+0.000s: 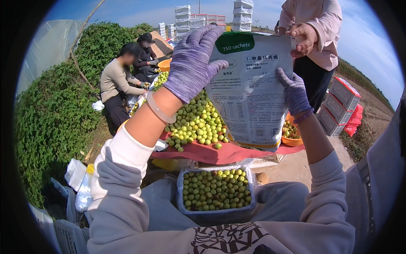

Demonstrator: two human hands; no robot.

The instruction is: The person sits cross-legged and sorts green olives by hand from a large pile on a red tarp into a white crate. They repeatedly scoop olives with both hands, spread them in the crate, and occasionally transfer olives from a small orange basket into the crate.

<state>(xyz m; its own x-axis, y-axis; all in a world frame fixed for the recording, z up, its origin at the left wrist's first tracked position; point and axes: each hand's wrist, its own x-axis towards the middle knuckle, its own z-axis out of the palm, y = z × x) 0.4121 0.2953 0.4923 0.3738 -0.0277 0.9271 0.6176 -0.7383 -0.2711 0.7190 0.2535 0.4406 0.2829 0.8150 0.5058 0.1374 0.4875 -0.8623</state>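
A large white printed pouch (249, 97) with a green patch stands upright before me, above the near edge of the table. My right hand (293, 89), in a purple knit glove, is closed on its right edge, thumb on the front. My left hand (192, 63), gloved alike, is raised at the pouch's upper left edge; its fingers are stretched and the thumb is spread, and whether the fingertips touch the pouch is unclear. Another person's bare hand (303, 39) is at the top right corner. Between my knees stands a lined crate (179, 192) full of green-brown jujubes (216, 190).
A red-covered table (211, 153) bears a heap of jujubes (201, 122). An orange bowl (292, 141) of fruit sits right. Two people sit at the far left beside green vines (50, 127). Crates are stacked at right (338, 103) and behind. Plastic bags (80, 182) lie left.
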